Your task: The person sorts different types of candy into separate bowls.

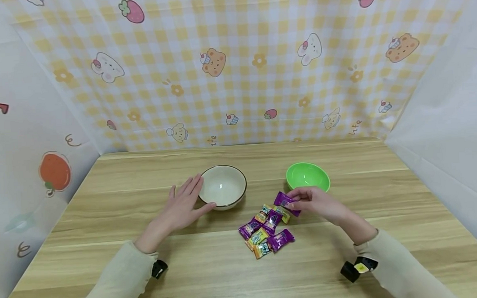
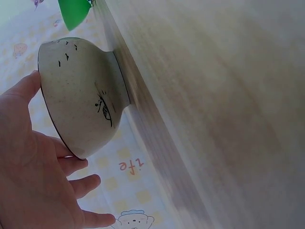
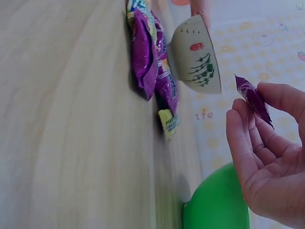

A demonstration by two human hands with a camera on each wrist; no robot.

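A cream bowl with a dark rim (image 1: 223, 186) stands on the wooden table. My left hand (image 1: 183, 204) rests against its left side, thumb and fingers spread at the rim; painted marks show on the bowl's outside in the left wrist view. With thumb and fingers my right hand (image 1: 315, 202) pinches a purple wrapped candy (image 3: 253, 98), held above the table in the right wrist view. Just behind that hand sits a green bowl (image 1: 307, 174). Several purple candies (image 1: 281, 240) and yellow candies (image 1: 257, 239) lie in a loose pile between the hands.
The wooden table (image 1: 213, 276) ends at a yellow checked cloth (image 1: 243, 90) along the back. White cloth hangs at the left (image 1: 15, 133) and right sides. Dark wrist-worn devices sit at both sleeves.
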